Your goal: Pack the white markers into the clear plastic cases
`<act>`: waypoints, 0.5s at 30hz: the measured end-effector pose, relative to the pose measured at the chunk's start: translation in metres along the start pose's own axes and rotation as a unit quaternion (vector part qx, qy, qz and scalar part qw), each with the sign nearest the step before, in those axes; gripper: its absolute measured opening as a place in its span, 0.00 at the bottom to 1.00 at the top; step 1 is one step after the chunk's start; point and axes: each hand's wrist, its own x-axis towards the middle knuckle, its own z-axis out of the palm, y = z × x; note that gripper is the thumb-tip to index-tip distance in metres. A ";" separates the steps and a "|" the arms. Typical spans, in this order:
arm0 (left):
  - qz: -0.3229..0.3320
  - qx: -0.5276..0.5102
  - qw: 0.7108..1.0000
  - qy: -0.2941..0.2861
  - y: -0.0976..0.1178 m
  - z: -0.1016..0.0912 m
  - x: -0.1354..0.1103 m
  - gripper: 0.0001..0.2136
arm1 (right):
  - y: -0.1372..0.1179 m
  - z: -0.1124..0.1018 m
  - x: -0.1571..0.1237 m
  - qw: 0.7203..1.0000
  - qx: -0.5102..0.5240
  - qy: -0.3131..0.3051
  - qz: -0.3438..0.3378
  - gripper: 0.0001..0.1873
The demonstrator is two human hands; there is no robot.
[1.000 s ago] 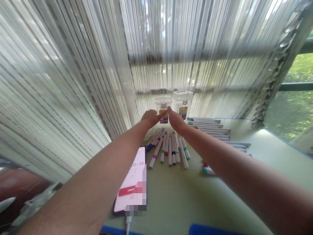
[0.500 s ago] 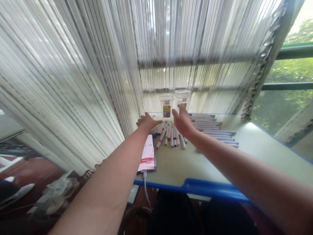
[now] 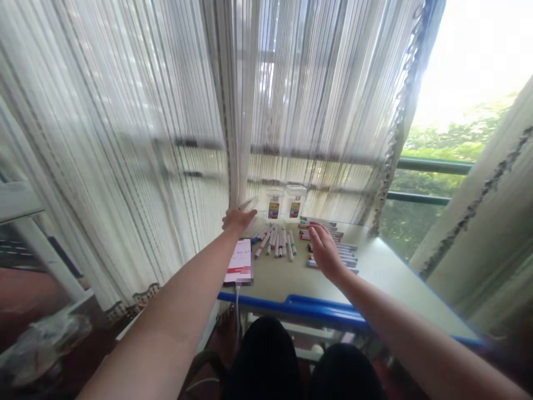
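My left hand point(image 3: 236, 220) reaches out above the far left of the desk, near the sheer curtain point(image 3: 125, 139), its fingers loosely curled; something pale and clear shows at its fingertips, too blurred to name. My right hand point(image 3: 325, 251) hovers open, fingers spread, over a row of markers point(image 3: 333, 244) on the right. A second bunch of coloured-cap markers point(image 3: 277, 241) lies between my hands. Two clear plastic boxes point(image 3: 284, 203) with labels stand upright at the back edge.
A phone point(image 3: 240, 261) showing a timer lies at the left, its cable hanging off the blue front edge point(image 3: 308, 307) of the pale green desk point(image 3: 383, 278). My dark-clad knees are below. A window with green rails is at the right.
The view pulled back and up. Both hands drew away from the clear boxes: the left went toward the curtain, the right came back over the right-hand markers.
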 end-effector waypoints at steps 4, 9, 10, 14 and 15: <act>-0.017 -0.071 0.994 0.078 0.016 -0.028 -0.017 0.31 | 0.008 -0.013 -0.012 1.000 -0.004 0.020 -0.010 0.26; 0.049 -0.183 0.976 0.109 0.033 -0.048 -0.037 0.27 | 0.021 -0.024 -0.028 1.000 0.007 0.012 0.017 0.23; 0.066 -0.221 0.969 0.090 0.039 -0.049 -0.043 0.27 | 0.024 -0.026 -0.029 1.000 0.012 0.011 0.022 0.22; 0.054 -0.371 0.924 -0.071 0.064 -0.051 -0.074 0.27 | 0.031 -0.034 -0.025 0.994 0.072 0.014 0.079 0.19; 0.035 -0.404 0.904 -0.132 0.071 -0.052 -0.082 0.28 | 0.033 -0.037 -0.024 0.988 0.109 0.016 0.110 0.20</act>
